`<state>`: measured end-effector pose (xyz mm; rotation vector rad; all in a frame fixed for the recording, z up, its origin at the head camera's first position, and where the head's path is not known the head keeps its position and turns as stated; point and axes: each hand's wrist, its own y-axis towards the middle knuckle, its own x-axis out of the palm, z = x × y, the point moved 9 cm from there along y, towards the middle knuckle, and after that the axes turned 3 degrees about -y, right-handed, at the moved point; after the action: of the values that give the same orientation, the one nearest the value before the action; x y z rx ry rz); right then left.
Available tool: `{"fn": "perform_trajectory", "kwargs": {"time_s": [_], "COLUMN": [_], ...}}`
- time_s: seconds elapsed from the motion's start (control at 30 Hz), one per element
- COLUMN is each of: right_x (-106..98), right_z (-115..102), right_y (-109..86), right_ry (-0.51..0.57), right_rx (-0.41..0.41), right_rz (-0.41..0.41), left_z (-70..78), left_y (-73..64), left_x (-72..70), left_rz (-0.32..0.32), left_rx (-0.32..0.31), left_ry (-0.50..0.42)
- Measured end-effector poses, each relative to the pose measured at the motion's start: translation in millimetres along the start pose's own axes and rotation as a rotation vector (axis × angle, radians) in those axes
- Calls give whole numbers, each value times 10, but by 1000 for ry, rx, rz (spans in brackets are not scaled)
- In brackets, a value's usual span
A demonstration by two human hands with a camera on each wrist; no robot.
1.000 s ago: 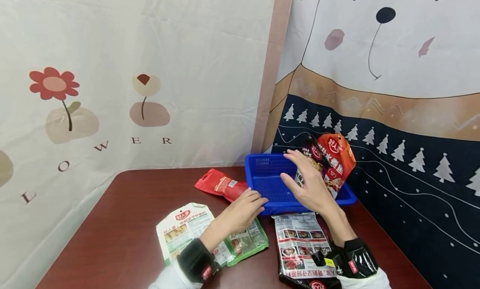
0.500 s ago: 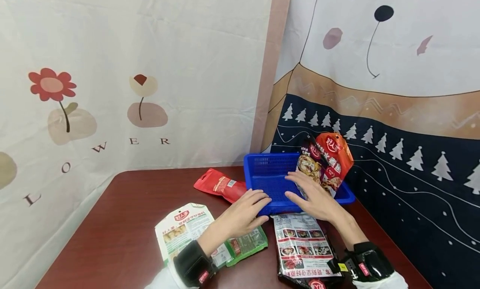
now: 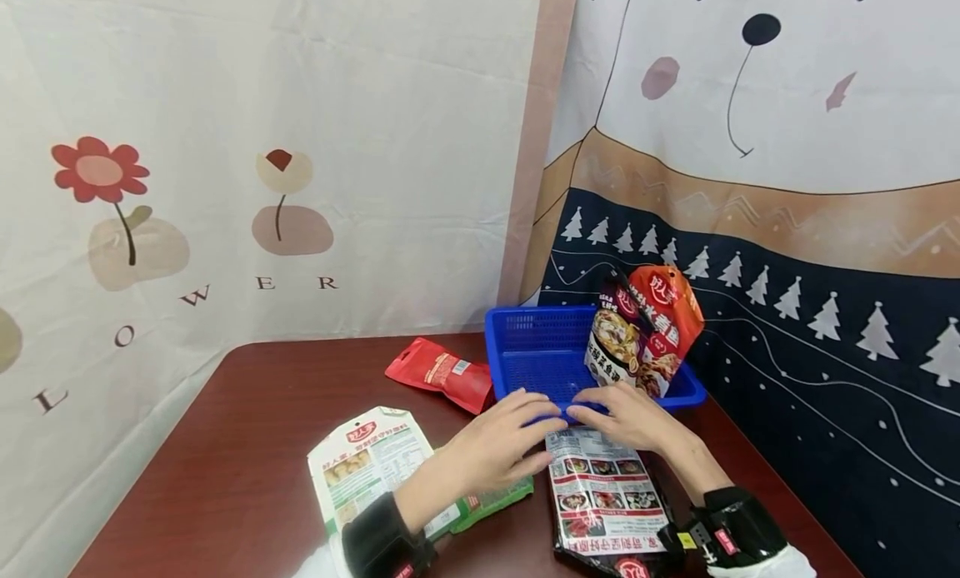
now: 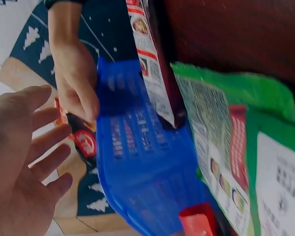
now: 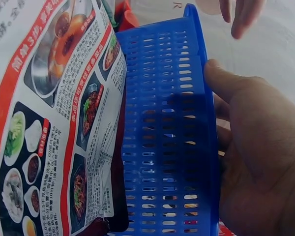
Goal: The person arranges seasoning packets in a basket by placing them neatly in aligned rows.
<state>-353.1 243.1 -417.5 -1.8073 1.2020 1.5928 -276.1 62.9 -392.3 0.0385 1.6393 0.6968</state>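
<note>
In the head view my right hand (image 3: pixel 630 416) is at the front rim of a blue plastic basket (image 3: pixel 525 324). The right wrist view shows its thumb (image 5: pixel 223 78) right by the rim, with the other fingers partly hidden behind it. My left hand (image 3: pixel 498 440) hovers near the basket's front left, and its fingers are spread and loosely bent in the left wrist view. Nothing is held in either hand. Inside the basket's right end stand a dark food pouch (image 3: pixel 615 336) and an orange-red one (image 3: pixel 671 311). Below the hands lies a black-edged pouch (image 3: pixel 607 499), printed side up.
A red pouch (image 3: pixel 442 374) lies left of the basket on the brown table (image 3: pixel 247 445). Nearer are a white-and-green pouch (image 3: pixel 367 461) and a green pouch (image 3: pixel 491 507), partly hidden by the left arm. Printed cloths hang behind the table.
My right hand has come down from in front of the standing pouches to the basket's front rim. The left hand has shifted right along the basket's front.
</note>
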Motion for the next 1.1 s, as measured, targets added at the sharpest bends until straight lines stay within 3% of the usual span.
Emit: {"fn": "perform_trajectory", "kwargs": {"time_s": [0.17,0.33,0.7,1.1], "right_x": [-9,0,34,39], "right_z": [21,50,53,88], "right_y": [3,5,-8,-6], "right_ry": [16,33,39,23], "right_rx": [-6,19,43,79], "right_rz": [1,-8,-23,-4], "left_z": [222,382,507,546], "left_y": [25,30,35,53], "left_x": [97,360,868,1072], "left_rz": [-45,-183,-455,-582], "left_rx": [100,155,144,130], "left_ry": [-94,-105,1,38]}}
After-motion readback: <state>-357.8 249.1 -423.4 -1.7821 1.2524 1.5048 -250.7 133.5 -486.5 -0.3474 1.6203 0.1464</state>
